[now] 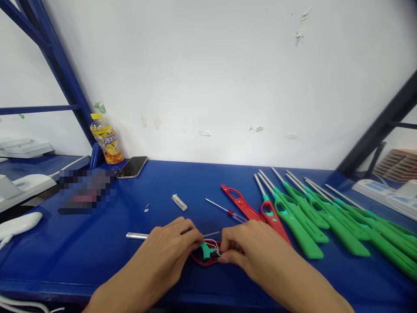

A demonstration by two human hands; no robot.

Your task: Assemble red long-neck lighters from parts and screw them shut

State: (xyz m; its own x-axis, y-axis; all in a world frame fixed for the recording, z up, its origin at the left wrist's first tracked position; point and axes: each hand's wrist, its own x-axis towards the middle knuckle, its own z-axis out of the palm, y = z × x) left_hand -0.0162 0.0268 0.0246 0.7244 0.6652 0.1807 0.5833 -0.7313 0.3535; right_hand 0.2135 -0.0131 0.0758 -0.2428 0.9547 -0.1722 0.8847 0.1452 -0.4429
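Observation:
My left hand (pixel 172 241) and my right hand (pixel 247 245) meet over a partly taken-apart red lighter (pixel 208 256) lying on the blue bench (pixel 97 256). Both hands pinch it, fingers curled. A teal trigger piece and thin white wires show between my fingertips. A metal tube (pixel 137 236) sticks out to the left from under my left hand. A red lighter shell half (pixel 243 204) and a small screwdriver (pixel 224 210) lie just beyond my right hand.
Several green stick lighters (pixel 325 217) and a red one (pixel 275 219) lie in a row at the right. A small clear part (pixel 179 202), a phone (pixel 132 167) and a yellow drink bottle (pixel 107 139) sit further back left. White wall behind; blue frame struts at both sides.

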